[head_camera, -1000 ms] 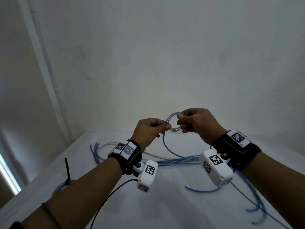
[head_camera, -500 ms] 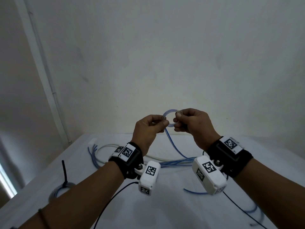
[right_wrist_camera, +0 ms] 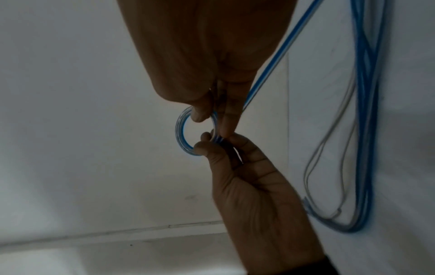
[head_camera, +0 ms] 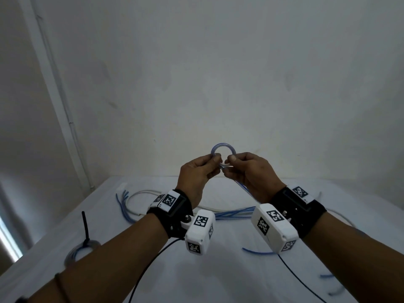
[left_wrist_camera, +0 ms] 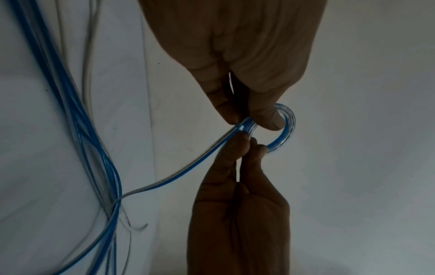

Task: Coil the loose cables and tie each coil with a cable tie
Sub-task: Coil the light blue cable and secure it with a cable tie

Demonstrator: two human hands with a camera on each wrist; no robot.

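Note:
A small coil of blue cable point(head_camera: 223, 149) is held up in the air above the white table point(head_camera: 218, 276), in front of the wall. My left hand point(head_camera: 216, 160) pinches its lower left side and my right hand point(head_camera: 230, 160) pinches its lower right side, with the fingertips nearly touching. In the left wrist view the coil point(left_wrist_camera: 288, 128) curves round my left thumb tip. In the right wrist view the coil point(right_wrist_camera: 181, 130) arcs between both hands' fingertips. The cable's loose length point(head_camera: 242, 186) runs from the coil down to the table.
Several loose blue cables point(head_camera: 234, 214) and a white cable point(head_camera: 140, 193) lie across the far half of the table. A tied coil point(head_camera: 80, 250) with an upright black cable tie point(head_camera: 85, 226) lies at the left edge. Blue cable ends point(head_camera: 258, 251) lie near right.
Both hands have risen slightly and come closer together. The coil now stands above the fingertips instead of between the hands.

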